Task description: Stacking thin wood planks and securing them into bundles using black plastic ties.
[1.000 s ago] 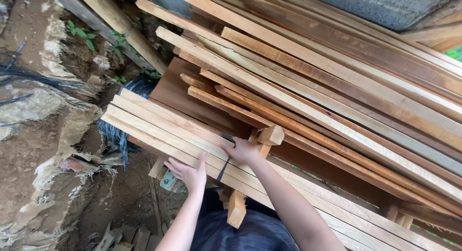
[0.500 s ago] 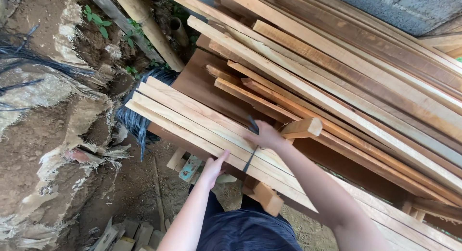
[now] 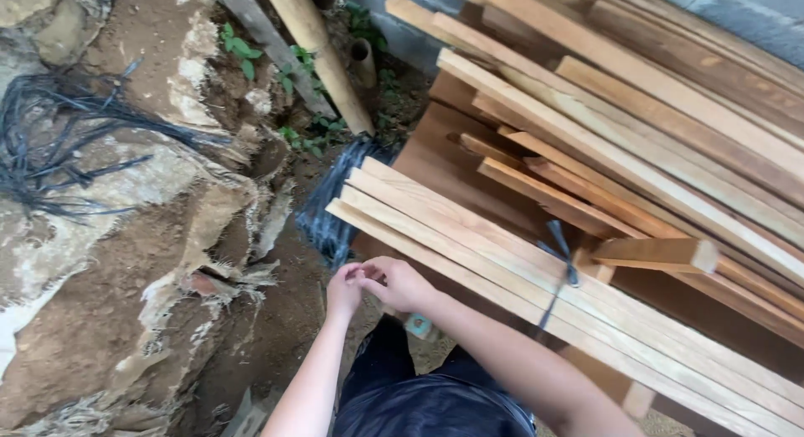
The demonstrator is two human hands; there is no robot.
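While the head view looks down, left hand (image 3: 343, 291) and right hand (image 3: 400, 283) meet fingertip to fingertip just below the near edge of the bundle of planks (image 3: 502, 269); cannot tell whether either grip pinches anything. Dark strap (image 3: 559, 261) crosses the bundle, right of the hands. Black cords (image 3: 50, 144) lie far left on dirt.

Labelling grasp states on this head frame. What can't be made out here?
- Head view: whether the left hand and right hand pinch anything; the fingers meet and hide the gap, slight blur.
- Where the dark strap on the bundled planks ends; it passes under the planks.
- Far ends of the planks; cut off by the right and bottom edges.
- The small teal object below the wrists; mostly hidden by the right forearm.
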